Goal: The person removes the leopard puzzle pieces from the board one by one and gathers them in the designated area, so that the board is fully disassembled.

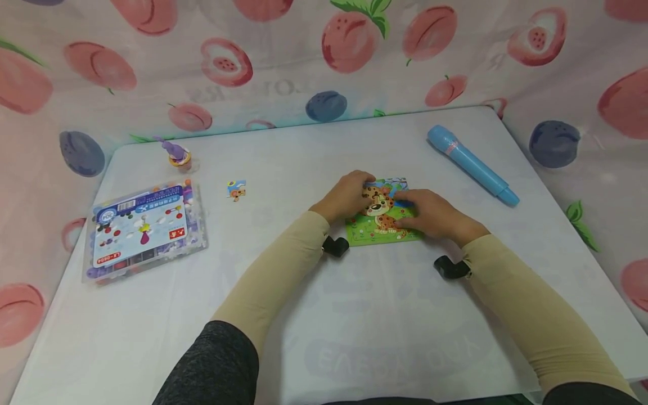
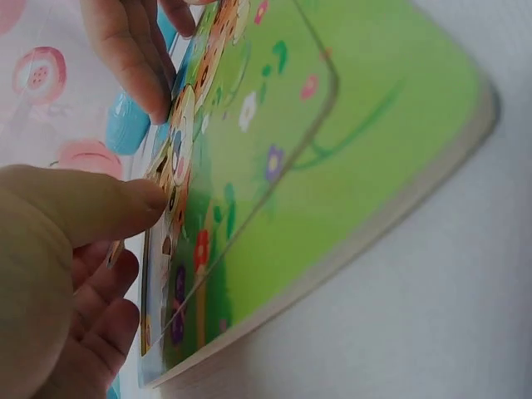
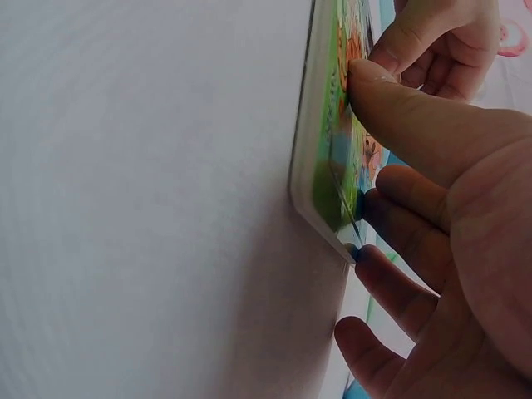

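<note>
A leopard jigsaw puzzle (image 1: 382, 239) with a green border lies flat on the white table. At its upper left, my left hand (image 1: 348, 197) pinches a small puzzle piece (image 2: 115, 253) between thumb and fingers; most of the piece is hidden. The left thumb is close against the leopard picture. On the right side my right hand (image 1: 432, 214) rests with its thumb (image 3: 370, 83) on the picture and its other fingers spread along the far right edge. A loose puzzle piece (image 1: 236, 190) in blue and orange lies apart to the left.
A clear plastic box (image 1: 144, 228) with a printed label and colourful contents sits at the left. Behind it stands a small purple-topped figure (image 1: 177, 154). A blue microphone-shaped object (image 1: 473, 164) lies at the back right. Fruit-print cloth (image 1: 283, 62) hangs behind the table.
</note>
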`<action>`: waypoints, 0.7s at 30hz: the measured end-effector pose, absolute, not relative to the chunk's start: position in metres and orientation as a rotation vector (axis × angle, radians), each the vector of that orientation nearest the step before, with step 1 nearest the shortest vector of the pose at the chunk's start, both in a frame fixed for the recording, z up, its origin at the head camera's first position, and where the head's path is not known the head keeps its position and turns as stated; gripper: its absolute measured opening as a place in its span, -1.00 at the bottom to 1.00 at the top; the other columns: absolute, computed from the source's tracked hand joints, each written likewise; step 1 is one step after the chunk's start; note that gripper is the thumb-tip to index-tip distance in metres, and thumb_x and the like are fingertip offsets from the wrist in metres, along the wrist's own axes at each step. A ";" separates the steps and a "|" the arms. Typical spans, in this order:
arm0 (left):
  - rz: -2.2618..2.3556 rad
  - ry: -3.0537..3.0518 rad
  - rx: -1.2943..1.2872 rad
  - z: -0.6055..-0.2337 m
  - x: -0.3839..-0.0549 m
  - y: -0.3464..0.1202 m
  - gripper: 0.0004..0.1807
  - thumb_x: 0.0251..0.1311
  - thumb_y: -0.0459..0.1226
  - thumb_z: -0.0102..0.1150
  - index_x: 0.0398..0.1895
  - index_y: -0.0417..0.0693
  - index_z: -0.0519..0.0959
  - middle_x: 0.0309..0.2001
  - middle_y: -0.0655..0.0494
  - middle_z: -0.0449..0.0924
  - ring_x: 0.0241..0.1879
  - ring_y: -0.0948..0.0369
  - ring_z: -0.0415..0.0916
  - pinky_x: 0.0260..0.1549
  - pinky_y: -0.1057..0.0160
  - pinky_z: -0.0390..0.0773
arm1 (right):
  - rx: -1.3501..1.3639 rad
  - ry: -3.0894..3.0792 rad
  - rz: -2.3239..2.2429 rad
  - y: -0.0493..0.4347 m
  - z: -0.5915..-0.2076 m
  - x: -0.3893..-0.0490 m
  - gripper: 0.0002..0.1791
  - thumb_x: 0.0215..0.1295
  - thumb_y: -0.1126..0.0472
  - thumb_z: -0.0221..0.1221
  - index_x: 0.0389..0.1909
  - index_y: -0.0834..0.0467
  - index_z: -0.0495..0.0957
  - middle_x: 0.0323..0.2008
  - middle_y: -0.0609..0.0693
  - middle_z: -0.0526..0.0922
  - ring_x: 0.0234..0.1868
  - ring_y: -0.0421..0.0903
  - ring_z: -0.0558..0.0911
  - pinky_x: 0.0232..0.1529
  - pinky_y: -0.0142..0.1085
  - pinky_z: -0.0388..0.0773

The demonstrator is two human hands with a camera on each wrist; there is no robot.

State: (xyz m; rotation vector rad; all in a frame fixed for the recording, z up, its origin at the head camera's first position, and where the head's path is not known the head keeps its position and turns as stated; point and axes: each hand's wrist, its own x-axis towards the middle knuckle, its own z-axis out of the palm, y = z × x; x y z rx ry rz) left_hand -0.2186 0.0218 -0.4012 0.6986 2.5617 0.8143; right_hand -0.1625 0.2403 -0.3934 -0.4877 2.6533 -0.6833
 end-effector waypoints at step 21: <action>0.878 2.643 0.708 -0.387 -0.228 -0.023 -0.48 0.33 -0.26 0.26 0.35 -0.09 0.48 0.32 0.05 0.47 0.36 0.06 0.28 0.34 0.13 0.26 | -0.475 2.652 -0.650 0.240 -0.393 -0.163 -0.24 0.32 0.09 0.32 0.43 0.32 0.29 0.39 0.33 0.31 0.43 0.32 0.19 0.41 0.19 0.08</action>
